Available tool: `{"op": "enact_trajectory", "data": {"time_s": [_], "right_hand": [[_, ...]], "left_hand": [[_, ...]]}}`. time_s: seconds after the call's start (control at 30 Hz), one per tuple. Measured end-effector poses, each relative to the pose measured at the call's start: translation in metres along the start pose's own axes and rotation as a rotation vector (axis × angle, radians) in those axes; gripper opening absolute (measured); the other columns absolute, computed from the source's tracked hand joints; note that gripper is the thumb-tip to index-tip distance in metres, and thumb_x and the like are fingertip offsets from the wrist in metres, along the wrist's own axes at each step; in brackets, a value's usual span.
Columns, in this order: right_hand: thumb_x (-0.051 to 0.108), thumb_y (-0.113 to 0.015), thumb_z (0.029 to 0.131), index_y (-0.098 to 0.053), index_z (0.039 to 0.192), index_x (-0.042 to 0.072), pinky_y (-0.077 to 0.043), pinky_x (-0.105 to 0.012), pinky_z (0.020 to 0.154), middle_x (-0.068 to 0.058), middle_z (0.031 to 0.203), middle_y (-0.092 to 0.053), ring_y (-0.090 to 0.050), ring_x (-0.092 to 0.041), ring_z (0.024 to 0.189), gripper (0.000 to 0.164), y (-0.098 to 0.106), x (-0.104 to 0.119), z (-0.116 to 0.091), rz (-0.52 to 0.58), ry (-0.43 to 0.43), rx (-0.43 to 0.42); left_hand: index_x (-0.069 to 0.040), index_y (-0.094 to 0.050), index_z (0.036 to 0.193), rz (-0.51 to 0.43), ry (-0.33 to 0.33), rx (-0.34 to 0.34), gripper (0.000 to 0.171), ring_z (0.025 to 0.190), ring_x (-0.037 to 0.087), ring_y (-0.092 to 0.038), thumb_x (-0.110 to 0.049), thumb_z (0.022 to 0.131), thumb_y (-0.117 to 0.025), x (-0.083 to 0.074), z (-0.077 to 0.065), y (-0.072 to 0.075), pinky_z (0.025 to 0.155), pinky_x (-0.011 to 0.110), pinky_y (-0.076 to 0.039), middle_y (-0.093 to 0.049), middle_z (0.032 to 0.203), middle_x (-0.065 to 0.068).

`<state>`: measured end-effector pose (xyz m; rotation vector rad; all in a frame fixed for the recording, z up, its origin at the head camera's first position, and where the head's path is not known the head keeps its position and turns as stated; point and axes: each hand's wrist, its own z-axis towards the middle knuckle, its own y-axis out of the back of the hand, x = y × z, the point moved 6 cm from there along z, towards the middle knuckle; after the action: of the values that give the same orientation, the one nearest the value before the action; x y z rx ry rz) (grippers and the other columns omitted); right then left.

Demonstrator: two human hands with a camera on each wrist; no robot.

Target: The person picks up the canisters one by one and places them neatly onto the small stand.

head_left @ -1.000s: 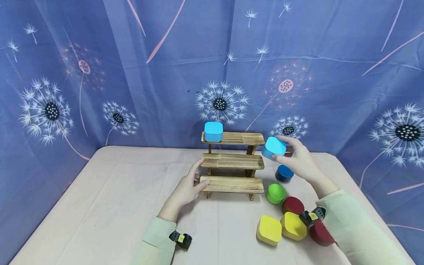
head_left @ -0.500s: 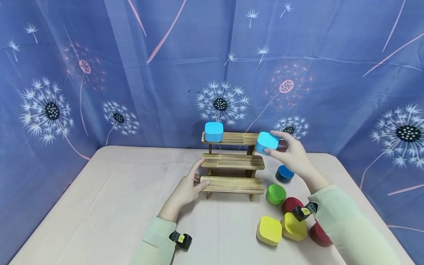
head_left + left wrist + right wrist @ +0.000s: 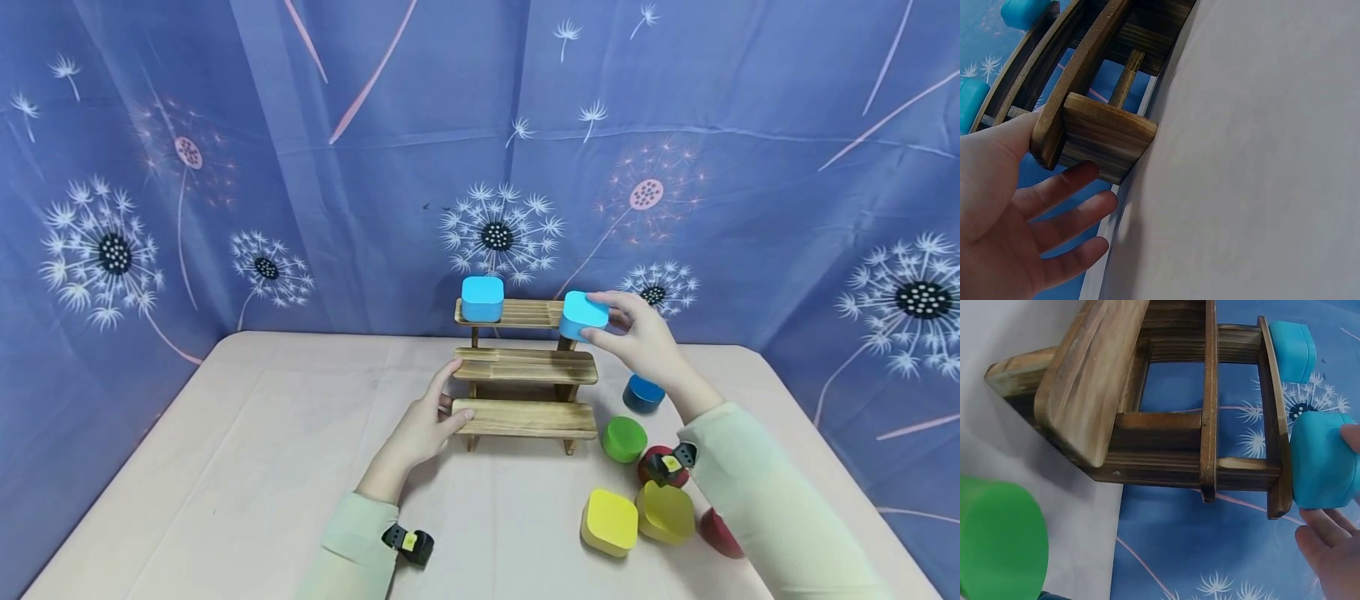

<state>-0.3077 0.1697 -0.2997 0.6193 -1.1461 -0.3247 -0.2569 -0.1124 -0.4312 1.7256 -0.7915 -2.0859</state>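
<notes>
The left hand (image 3: 420, 431), fingers spread, touches the wooden stand (image 3: 525, 367) on its right, perhaps to steady it. The right hand (image 3: 643, 337) pinches a blue block (image 3: 582, 315) by its sides, likely to keep it level, at the top step (image 3: 531, 313).

Three-tier wooden stand (image 3: 525, 367): light-blue block (image 3: 482, 300) on its top shelf, left; second block (image 3: 582, 315), held by the right hand (image 3: 641, 340), at its upper right; left hand (image 3: 416, 425) touching its left side.
</notes>
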Motion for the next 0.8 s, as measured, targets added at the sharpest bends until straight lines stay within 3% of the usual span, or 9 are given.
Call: {"op": "enact_trajectory", "data": {"time_s": [0.13, 0.3, 0.5, 0.8], "right_hand": [[0.024, -0.067, 0.089, -0.045, 0.140, 0.009, -0.037, -0.050, 0.106, -0.019, 0.146, -0.034, -0.040, -0.042, 0.132, 0.058, -0.004, -0.001, 0.004, 0.023, -0.013, 0.015], [0.021, -0.066, 0.089, -0.042, 0.141, 0.005, -0.043, -0.047, 0.101, -0.019, 0.138, -0.047, -0.047, -0.036, 0.128, 0.059, -0.009, -0.002, 0.011, 0.067, -0.008, 0.000], [0.018, -0.066, 0.089, -0.040, 0.141, 0.003, -0.040, -0.046, 0.104, -0.020, 0.127, -0.056, -0.053, -0.034, 0.121, 0.061, -0.015, 0.002, 0.017, 0.062, 0.016, -0.024], [0.020, -0.065, 0.090, -0.034, 0.145, 0.005, -0.039, -0.047, 0.105, -0.020, 0.134, -0.052, -0.049, -0.035, 0.125, 0.065, -0.025, 0.011, 0.023, 0.093, 0.010, 0.013]], "left_hand": [[-0.044, -0.012, 0.148, -0.003, 0.002, 0.001, 0.076, 0.086, 0.017, -0.061, -0.033, 0.092, -0.062, 0.000, 0.000, 0.000, 0.078, 0.037, -0.050, -0.062, 0.102, 0.011], [-0.043, -0.013, 0.149, -0.005, 0.004, 0.000, 0.076, 0.086, 0.017, -0.061, -0.032, 0.092, -0.062, -0.001, -0.001, 0.001, 0.078, 0.038, -0.050, -0.062, 0.102, 0.011], [-0.042, -0.014, 0.149, -0.005, 0.002, -0.002, 0.076, 0.086, 0.017, -0.061, -0.031, 0.092, -0.062, -0.001, -0.001, 0.001, 0.078, 0.038, -0.050, -0.062, 0.102, 0.012], [-0.042, -0.014, 0.149, -0.007, 0.002, -0.003, 0.076, 0.083, 0.016, -0.061, -0.031, 0.091, -0.063, -0.001, -0.001, 0.001, 0.075, 0.036, -0.050, -0.062, 0.100, 0.011]]}}
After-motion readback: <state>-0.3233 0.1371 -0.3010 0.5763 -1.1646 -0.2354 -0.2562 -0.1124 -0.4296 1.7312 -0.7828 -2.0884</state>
